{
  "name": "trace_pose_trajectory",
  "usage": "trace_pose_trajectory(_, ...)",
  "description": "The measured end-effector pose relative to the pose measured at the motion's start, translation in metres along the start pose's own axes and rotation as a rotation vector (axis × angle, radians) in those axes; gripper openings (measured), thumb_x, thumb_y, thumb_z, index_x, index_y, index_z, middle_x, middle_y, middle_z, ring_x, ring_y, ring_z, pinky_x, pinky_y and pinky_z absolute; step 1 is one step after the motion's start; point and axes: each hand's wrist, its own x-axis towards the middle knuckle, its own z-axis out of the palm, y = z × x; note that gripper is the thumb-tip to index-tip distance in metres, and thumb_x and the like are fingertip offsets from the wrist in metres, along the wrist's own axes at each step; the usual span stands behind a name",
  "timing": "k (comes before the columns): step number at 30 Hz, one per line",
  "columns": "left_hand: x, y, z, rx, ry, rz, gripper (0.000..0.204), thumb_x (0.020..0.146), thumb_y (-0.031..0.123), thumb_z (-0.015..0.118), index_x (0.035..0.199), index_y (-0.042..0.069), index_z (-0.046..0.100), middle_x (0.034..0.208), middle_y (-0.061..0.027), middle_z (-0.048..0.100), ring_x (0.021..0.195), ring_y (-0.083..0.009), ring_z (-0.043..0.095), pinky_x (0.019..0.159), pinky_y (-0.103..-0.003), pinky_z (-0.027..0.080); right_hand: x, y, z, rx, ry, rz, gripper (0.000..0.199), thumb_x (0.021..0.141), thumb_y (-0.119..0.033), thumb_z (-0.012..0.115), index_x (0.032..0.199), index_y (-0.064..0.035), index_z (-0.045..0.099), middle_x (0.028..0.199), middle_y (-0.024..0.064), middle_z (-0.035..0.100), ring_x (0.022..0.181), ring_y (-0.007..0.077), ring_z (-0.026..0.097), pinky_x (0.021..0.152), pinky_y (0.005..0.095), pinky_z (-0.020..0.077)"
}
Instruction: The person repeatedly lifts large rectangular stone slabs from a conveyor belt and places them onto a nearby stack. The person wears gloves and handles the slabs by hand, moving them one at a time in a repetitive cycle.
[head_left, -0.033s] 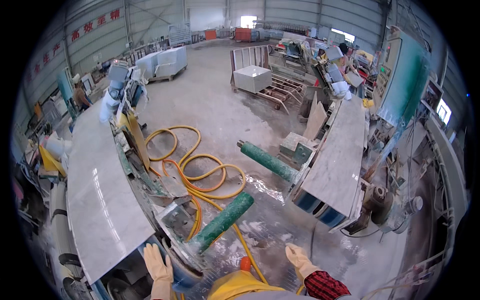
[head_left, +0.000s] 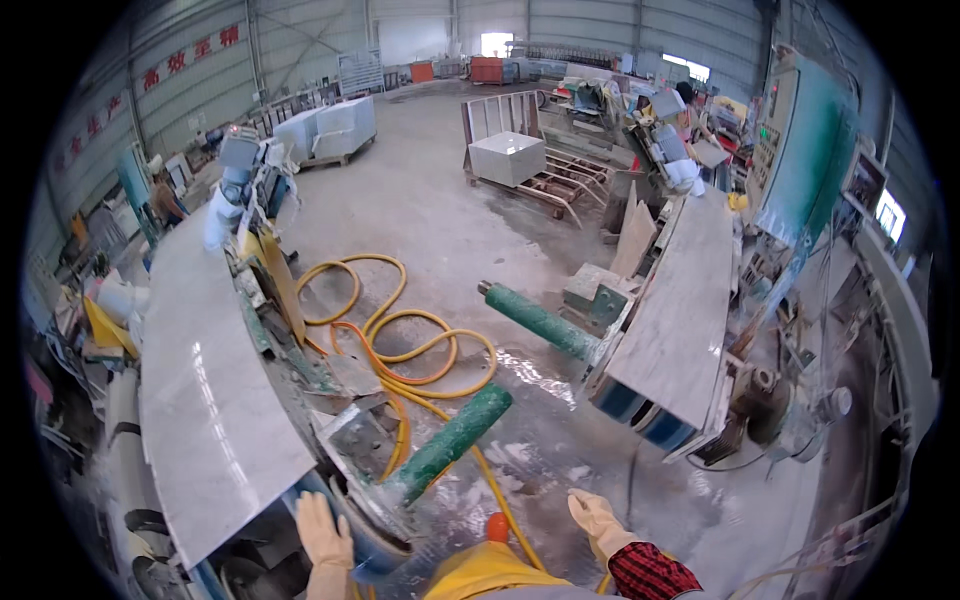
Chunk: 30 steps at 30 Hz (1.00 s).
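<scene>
Two stone slabs: one pale slab (head_left: 205, 400) on my left, lying flat on a machine bed; one grey slab (head_left: 680, 310) on my right, likewise flat. Two green rollers: the near roller (head_left: 450, 443) juts out from the left machine, the far roller (head_left: 535, 318) from the right one, well apart. One yellow hose (head_left: 400, 350), coiled in several loops on the wet concrete floor (head_left: 440, 200) between the machines. One white stone block (head_left: 507, 157) on a wooden rack farther back. I count two gloved hands. My left hand (head_left: 322, 532), in a pale glove, is held upright with fingers straight and pressed together, at the near corner of the pale slab, by a round grey machine part (head_left: 375, 540); I cannot tell whether it touches either. My right hand (head_left: 597, 518), same glove, checked red sleeve, hangs over the wet floor, fingers loosely curled, holding nothing. Signs: red characters high on the left grey wall (head_left: 190, 55); one tall green control cabinet (head_left: 805, 160) at right.
</scene>
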Motion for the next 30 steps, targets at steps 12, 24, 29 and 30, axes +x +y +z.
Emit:
trace_pose_trajectory(12,0.017,0.025,-0.041,-0.188,-0.294,-0.048,0.062,0.099,0.033,0.065,0.149,0.000,0.049,0.154,-0.0315,0.048,0.142,-0.0470,0.045,0.122,-0.052,0.035,-0.113,-0.031,0.088,-0.120,-0.597,0.018,0.047,0.100,-0.047,0.050,0.116,-0.0105,0.076,0.106,0.0225,0.076,0.105,0.0445,0.071,0.091,0.0490,0.0544)
trace_pose_trajectory(24,-0.091,-0.098,-0.095,-0.110,-0.026,-0.012,0.066,0.098,0.042,0.070,0.150,0.006,0.052,0.158,-0.0226,0.049,0.147,-0.0428,0.043,0.126,-0.051,0.032,-0.135,-0.035,0.128,-0.245,-0.588,0.047,0.051,0.099,-0.047,0.056,0.114,-0.0019,0.076,0.109,0.0274,0.075,0.113,0.0431,0.071,0.095,0.0503,0.0532)
trace_pose_trajectory(29,-0.130,-0.221,-0.157,-0.067,-0.039,-0.332,0.085,0.087,0.049,0.081,0.152,0.004,0.050,0.158,-0.0219,0.048,0.147,-0.0430,0.040,0.125,-0.051,0.028,-0.177,-0.084,0.182,-0.396,-0.544,0.093,0.067,0.104,-0.061,0.049,0.122,-0.0026,0.076,0.117,0.0281,0.075,0.121,0.0447,0.068,0.103,0.0481,0.0527)
trace_pose_trajectory(30,-0.140,-0.243,-0.162,-0.044,-0.045,-0.390,0.087,0.085,0.049,0.083,0.151,0.005,0.050,0.156,-0.0207,0.049,0.145,-0.0415,0.042,0.125,-0.050,0.029,-0.175,-0.086,0.201,-0.461,-0.622,-0.064,0.066,0.106,-0.059,0.047,0.124,-0.0024,0.075,0.118,0.0281,0.075,0.122,0.0455,0.068,0.103,0.0479,0.0528)
